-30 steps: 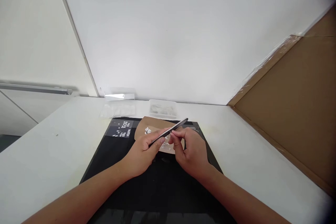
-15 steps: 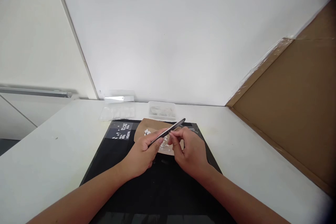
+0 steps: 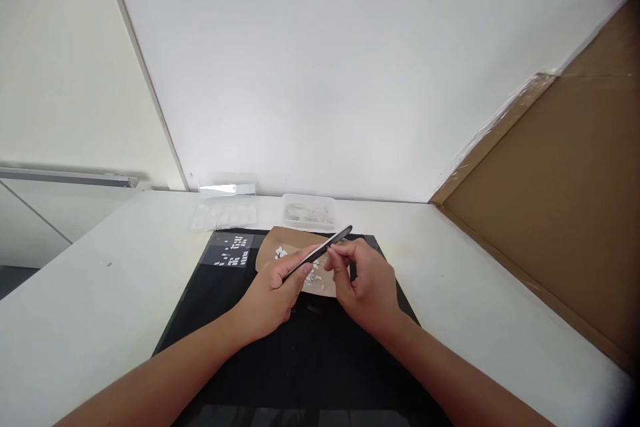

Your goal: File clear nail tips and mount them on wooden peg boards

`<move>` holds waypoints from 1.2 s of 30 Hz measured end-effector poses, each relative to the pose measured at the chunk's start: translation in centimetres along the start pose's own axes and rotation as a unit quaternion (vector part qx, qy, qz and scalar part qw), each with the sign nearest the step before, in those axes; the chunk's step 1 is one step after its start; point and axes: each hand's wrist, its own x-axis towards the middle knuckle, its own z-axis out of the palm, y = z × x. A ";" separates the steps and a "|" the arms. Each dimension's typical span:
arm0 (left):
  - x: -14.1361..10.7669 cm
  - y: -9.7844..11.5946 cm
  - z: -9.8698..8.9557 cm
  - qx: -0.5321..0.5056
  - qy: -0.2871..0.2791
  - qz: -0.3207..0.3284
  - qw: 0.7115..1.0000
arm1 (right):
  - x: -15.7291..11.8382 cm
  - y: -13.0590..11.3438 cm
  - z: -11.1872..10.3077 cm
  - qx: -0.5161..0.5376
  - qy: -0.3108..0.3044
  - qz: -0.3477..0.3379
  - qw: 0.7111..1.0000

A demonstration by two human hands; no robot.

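My left hand (image 3: 274, 287) grips a thin, dark, flat object (image 3: 340, 235), phone-like and seen nearly edge-on, tilted up to the right. Beside its near edge, the thumb and forefinger of my right hand (image 3: 367, 280) are pinched together; anything between them is too small to make out. Below both hands lies a brown sheet (image 3: 265, 253) with small white pieces (image 3: 281, 251) scattered on it, partly hidden by my fingers.
The sheet rests on a black mat (image 3: 300, 367) on a white table (image 3: 90, 293). At the mat's far left, a dark card (image 3: 225, 258) bears small white pieces. Behind stand a clear plastic bag (image 3: 223, 213) and a clear box (image 3: 309, 211). Cardboard (image 3: 555, 213) rises at the right.
My right hand has shifted slightly right along the dark object, its fingers still pinched. My left hand and the object have barely moved.
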 end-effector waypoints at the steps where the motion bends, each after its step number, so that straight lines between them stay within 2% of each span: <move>1: 0.0 0.0 0.0 -0.002 0.000 -0.001 1.000 | 0.2 0.2 -0.1 0.001 0.013 0.022 1.000; 3: -0.1 0.1 0.1 -0.006 -0.002 -0.002 1.000 | 0.5 0.7 -0.1 0.005 0.034 0.050 0.998; 5: -0.1 0.1 0.1 -0.002 -0.001 0.000 1.000 | 0.6 1.0 -0.1 0.009 0.041 0.049 0.998; 10: 0.0 -0.2 0.1 -0.002 0.005 0.002 1.000 | -0.2 -0.2 0.5 -0.013 -0.007 -0.064 0.998; 12: 0.0 -0.2 0.1 -0.008 0.008 0.000 1.000 | -0.5 -0.7 0.6 -0.018 -0.009 -0.097 0.995; 14: -0.1 -0.1 0.2 -0.006 0.007 -0.001 1.000 | -0.4 -0.8 0.5 -0.025 -0.002 -0.087 0.996; 19: -0.2 0.3 0.3 -0.003 -0.001 0.000 1.000 | 0.6 0.7 -0.1 -0.042 0.067 0.023 0.997; 22: -0.2 0.3 0.3 0.001 0.002 0.000 1.000 | 1.0 1.4 -0.1 -0.026 0.080 0.053 0.995; 24: -0.2 0.1 0.3 0.005 0.005 0.003 1.000 | 0.9 1.4 0.1 -0.012 0.072 0.044 0.996; 29: -0.2 -0.1 0.4 0.021 0.005 0.014 1.000 | 0.0 -0.1 0.4 -0.038 0.021 -0.073 0.996; 31: -0.2 0.0 0.5 0.021 0.003 0.015 1.000 | -0.1 -0.6 0.3 -0.045 0.018 -0.097 0.994; 33: -0.3 0.1 0.5 0.017 -0.001 0.014 1.000 | 0.0 -0.7 0.0 -0.039 0.020 -0.084 0.996; 36: -0.3 0.3 0.6 0.009 -0.006 0.011 1.000 | 0.5 -0.1 -0.4 -0.026 0.045 -0.023 0.998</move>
